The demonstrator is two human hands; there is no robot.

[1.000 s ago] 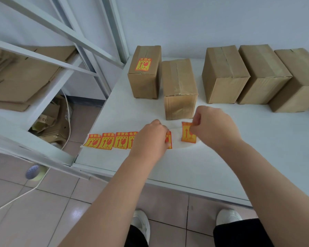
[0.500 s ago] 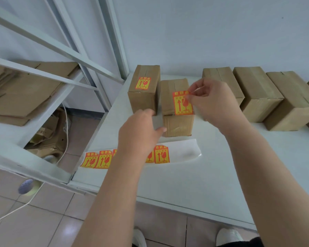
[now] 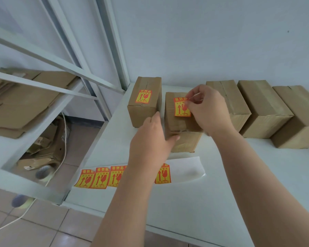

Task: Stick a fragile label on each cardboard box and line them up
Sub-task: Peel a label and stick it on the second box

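Note:
Several brown cardboard boxes stand along the back of the white table [image 3: 221, 202]. The leftmost box [image 3: 144, 104] carries a yellow-and-red fragile label on top. Beside it stands a second box [image 3: 178, 125], nearer to me. My right hand [image 3: 206, 109] pinches a fragile label [image 3: 180, 107] by its upper right corner and holds it on this box's top. My left hand [image 3: 150, 139] grips the box's front left edge, thumb on top. A strip of labels [image 3: 103, 177] on white backing paper lies near the table's front left, partly hidden by my left forearm.
Three unlabelled boxes [image 3: 264, 107] stand in a row to the right, with the edge of another at the far right. A white metal shelf rack [image 3: 34, 90] with flattened cardboard stands left of the table. Cardboard scraps, a tape roll [image 3: 43, 172] and a white cable lie on the floor.
My right hand lifted the peeled label from the strip up onto the second box's top. My left hand left the strip and took hold of that box's front edge.

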